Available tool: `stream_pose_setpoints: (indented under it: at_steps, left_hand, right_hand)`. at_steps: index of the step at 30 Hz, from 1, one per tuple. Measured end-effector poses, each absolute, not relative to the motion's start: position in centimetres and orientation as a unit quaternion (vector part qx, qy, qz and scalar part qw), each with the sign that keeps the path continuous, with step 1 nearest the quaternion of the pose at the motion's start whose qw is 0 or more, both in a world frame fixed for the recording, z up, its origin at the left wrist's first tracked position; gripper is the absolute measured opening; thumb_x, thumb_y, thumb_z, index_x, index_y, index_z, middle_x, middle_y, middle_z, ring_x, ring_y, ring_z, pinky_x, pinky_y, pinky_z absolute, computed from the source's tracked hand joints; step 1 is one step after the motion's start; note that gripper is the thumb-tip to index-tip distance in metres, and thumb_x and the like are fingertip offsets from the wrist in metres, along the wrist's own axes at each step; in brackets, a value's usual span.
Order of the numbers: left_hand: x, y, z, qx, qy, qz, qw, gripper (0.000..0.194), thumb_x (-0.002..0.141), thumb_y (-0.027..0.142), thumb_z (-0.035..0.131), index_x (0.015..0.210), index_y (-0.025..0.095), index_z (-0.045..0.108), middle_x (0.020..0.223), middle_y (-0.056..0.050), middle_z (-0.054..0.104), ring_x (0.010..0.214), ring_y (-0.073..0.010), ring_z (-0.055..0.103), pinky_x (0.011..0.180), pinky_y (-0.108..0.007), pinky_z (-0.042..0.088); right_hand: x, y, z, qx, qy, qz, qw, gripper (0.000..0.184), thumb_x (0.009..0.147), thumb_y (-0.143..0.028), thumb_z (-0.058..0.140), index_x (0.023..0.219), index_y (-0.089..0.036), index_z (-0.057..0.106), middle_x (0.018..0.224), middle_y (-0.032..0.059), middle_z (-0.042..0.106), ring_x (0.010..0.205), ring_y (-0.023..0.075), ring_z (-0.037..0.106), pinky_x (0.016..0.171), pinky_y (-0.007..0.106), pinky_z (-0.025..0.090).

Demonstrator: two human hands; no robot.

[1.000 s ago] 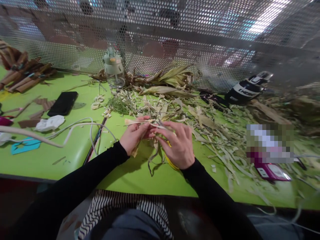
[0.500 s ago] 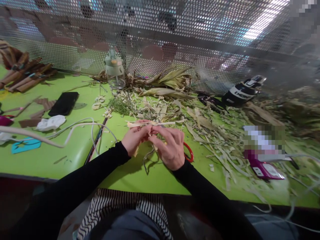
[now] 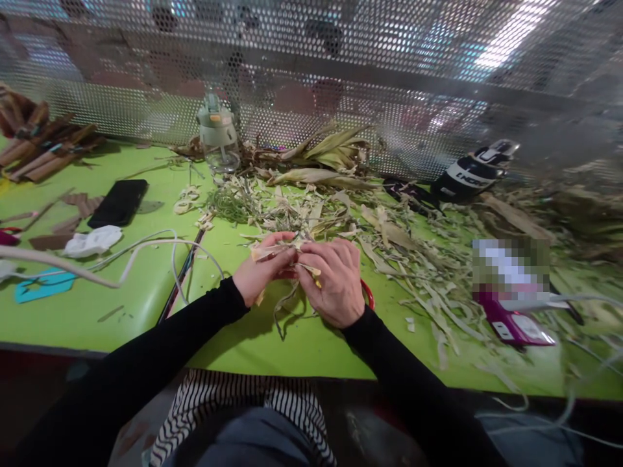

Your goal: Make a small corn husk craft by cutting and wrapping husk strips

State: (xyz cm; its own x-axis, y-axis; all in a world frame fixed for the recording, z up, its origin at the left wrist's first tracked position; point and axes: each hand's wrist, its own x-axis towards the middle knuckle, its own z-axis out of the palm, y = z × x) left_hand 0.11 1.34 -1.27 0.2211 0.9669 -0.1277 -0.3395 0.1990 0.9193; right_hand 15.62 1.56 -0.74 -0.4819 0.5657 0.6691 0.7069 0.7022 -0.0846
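Note:
My left hand (image 3: 260,272) is closed, its thumb and fingers pinching a pale strip of dried husk (image 3: 267,251). Meeting it at the fingertips, my right hand (image 3: 333,279) is closed on the same strip, and a pale end pokes out beneath its fingers. A thin grey-green strand (image 3: 281,318) hangs down between the hands onto the table. Partly hidden behind my right wrist is a red loop handle (image 3: 368,295). Just beyond my fingers lies a heap of husk scraps (image 3: 292,207).
On the green table (image 3: 121,311) are a black phone (image 3: 119,202), a white cable (image 3: 146,241) and a blue tag (image 3: 45,285). A clear bottle (image 3: 218,139) and a black bottle (image 3: 470,174) stand near the perforated metal screen (image 3: 302,65). A magenta packet (image 3: 518,324) lies right.
The pale strip stretched across both hands no longer extends past my right fingers; an end now shows below them. My right hand has turned slightly, its fingers more folded. The view shifted a little.

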Motion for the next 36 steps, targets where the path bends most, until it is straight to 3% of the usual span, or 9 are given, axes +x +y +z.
stream_pose_setpoints:
  at_steps: [3, 6, 10, 16, 20, 25, 29, 36]
  left_hand:
    - [0.1, 1.0, -1.1, 0.500, 0.404, 0.483, 0.594, 0.053, 0.080, 0.033, 0.061, 0.126, 0.017, 0.040, 0.097, -0.007, 0.064, 0.088, -0.0184, 0.062, 0.078, -0.032, 0.052]
    - [0.2, 0.8, -1.0, 0.545, 0.399, 0.484, 0.556, 0.060, 0.079, 0.035, 0.062, 0.130, 0.017, 0.036, 0.107, -0.011, 0.063, 0.096, -0.0223, 0.062, 0.080, -0.032, 0.052]
    - [0.4, 0.9, -0.9, 0.480, 0.404, 0.487, 0.608, 0.044, 0.077, 0.037, 0.063, 0.110, 0.017, 0.043, 0.090, -0.006, 0.066, 0.078, -0.0171, 0.064, 0.072, -0.032, 0.053]
    - [0.2, 1.1, -0.4, 0.440, 0.409, 0.458, 0.655, 0.028, 0.075, 0.038, 0.066, 0.086, 0.016, 0.052, 0.068, 0.000, 0.063, 0.058, -0.0122, 0.062, 0.058, -0.026, 0.052]
    - [0.1, 1.4, -0.3, 0.402, 0.423, 0.454, 0.673, 0.021, 0.075, 0.030, 0.066, 0.085, 0.015, 0.056, 0.066, -0.001, 0.065, 0.058, -0.0127, 0.064, 0.059, -0.026, 0.052]
    - [0.2, 1.4, -0.7, 0.378, 0.376, 0.456, 0.713, 0.026, 0.074, 0.026, 0.068, 0.090, 0.011, 0.056, 0.068, -0.004, 0.067, 0.060, -0.0119, 0.064, 0.066, -0.029, 0.052]
    - [0.2, 1.2, -0.8, 0.391, 0.361, 0.455, 0.714, 0.030, 0.070, 0.028, 0.071, 0.090, 0.012, 0.055, 0.069, -0.003, 0.068, 0.062, -0.0127, 0.064, 0.066, -0.028, 0.051]
    - [0.6, 1.1, -0.6, 0.449, 0.404, 0.467, 0.646, 0.022, 0.070, 0.019, 0.069, 0.084, 0.015, 0.052, 0.060, 0.003, 0.061, 0.056, -0.0093, 0.058, 0.060, -0.023, 0.047]
  right_hand:
    - [15.7, 1.5, -0.8, -0.385, -0.855, -0.025, 0.346, 0.004, 0.085, -0.020, 0.049, 0.084, -0.021, 0.053, 0.094, 0.0053, 0.066, 0.084, 0.0205, 0.056, 0.075, 0.038, 0.039]
    - [15.9, 1.5, -0.9, -0.375, -0.855, 0.006, 0.358, 0.005, 0.086, -0.019, 0.048, 0.083, -0.020, 0.052, 0.098, 0.0067, 0.066, 0.087, 0.0215, 0.055, 0.074, 0.038, 0.039]
    - [15.9, 1.5, -1.2, -0.359, -0.852, 0.003, 0.382, 0.004, 0.085, -0.017, 0.051, 0.085, -0.021, 0.053, 0.108, 0.0068, 0.067, 0.094, 0.0223, 0.054, 0.081, 0.039, 0.040]
    - [15.9, 1.7, -1.0, -0.367, -0.847, -0.008, 0.385, 0.005, 0.084, -0.017, 0.054, 0.084, -0.022, 0.057, 0.106, 0.0050, 0.069, 0.095, 0.0229, 0.057, 0.080, 0.040, 0.041]
    - [16.0, 1.7, -0.7, -0.363, -0.820, 0.070, 0.436, 0.006, 0.084, -0.018, 0.055, 0.085, -0.022, 0.059, 0.094, 0.0032, 0.070, 0.089, 0.0200, 0.062, 0.080, 0.039, 0.045]
    - [16.1, 1.7, -0.9, -0.426, -0.746, 0.193, 0.474, 0.004, 0.086, -0.023, 0.054, 0.088, -0.021, 0.057, 0.083, 0.0018, 0.064, 0.072, 0.0148, 0.060, 0.063, 0.028, 0.049]
    - [16.0, 1.9, -1.4, -0.441, -0.722, 0.227, 0.482, 0.005, 0.087, -0.025, 0.053, 0.089, -0.020, 0.053, 0.079, 0.0005, 0.060, 0.066, 0.0125, 0.057, 0.058, 0.025, 0.048]
    - [16.0, 2.2, -2.4, -0.436, -0.724, 0.252, 0.471, 0.007, 0.088, -0.027, 0.051, 0.091, -0.020, 0.051, 0.082, 0.0010, 0.059, 0.066, 0.0122, 0.057, 0.059, 0.025, 0.048]
